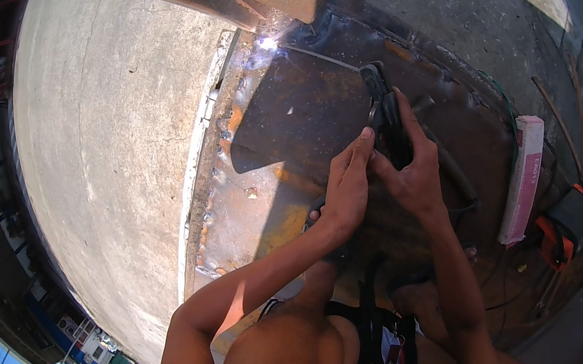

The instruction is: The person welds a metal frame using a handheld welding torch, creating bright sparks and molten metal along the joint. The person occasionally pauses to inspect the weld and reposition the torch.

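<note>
Right fingers [410, 119] gripping electrode holder [375, 96]; left fingers [360, 151] resting alongside, closure unclear; rod [322, 56] extending beyond both to bright arc [268, 43].

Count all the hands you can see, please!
2. The left hand is just left of the black electrode holder, its fingertips close beside it; the right hand grips the holder. No other hand shows.
</note>
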Action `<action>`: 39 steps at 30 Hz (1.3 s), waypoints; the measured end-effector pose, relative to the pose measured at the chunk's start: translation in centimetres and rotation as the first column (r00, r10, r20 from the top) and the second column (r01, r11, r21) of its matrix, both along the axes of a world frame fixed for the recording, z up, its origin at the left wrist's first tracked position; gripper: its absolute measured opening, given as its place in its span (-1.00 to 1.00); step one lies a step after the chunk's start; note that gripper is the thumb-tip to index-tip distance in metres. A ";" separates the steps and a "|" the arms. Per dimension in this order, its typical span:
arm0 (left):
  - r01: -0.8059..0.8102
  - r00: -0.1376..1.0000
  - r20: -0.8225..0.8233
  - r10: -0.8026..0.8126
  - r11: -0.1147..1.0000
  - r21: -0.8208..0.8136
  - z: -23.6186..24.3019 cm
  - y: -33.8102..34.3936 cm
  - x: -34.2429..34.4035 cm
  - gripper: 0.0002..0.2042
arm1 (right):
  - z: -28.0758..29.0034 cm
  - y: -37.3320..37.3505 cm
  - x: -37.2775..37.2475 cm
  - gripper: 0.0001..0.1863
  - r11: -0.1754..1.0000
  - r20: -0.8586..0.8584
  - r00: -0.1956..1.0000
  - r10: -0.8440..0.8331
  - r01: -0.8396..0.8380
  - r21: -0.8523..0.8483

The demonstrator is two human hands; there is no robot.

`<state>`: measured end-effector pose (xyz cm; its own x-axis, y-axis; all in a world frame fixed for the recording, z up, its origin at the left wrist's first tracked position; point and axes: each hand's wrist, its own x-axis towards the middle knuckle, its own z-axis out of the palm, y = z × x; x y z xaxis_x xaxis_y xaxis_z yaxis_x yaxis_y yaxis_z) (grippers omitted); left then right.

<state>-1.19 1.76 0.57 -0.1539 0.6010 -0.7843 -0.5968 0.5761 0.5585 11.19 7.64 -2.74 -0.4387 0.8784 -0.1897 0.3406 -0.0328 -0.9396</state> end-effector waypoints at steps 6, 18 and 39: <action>-0.001 1.000 0.012 0.001 1.000 -0.015 -0.3 -0.1 0.0 -0.52 | -0.4 -0.1 0.1 0.05 1.000 -0.024 1.000 -0.001 0.001 -0.014; 0.012 1.000 -0.016 -0.012 1.000 0.019 -0.4 -0.5 0.1 -0.52 | -0.2 -0.3 0.2 0.05 0.998 -0.008 1.000 0.009 -0.009 0.054; -0.006 1.000 0.022 0.007 1.000 -0.018 -0.2 -0.2 -0.1 -0.53 | -0.2 -0.2 -0.1 0.04 1.000 -0.007 1.000 0.003 -0.003 -0.001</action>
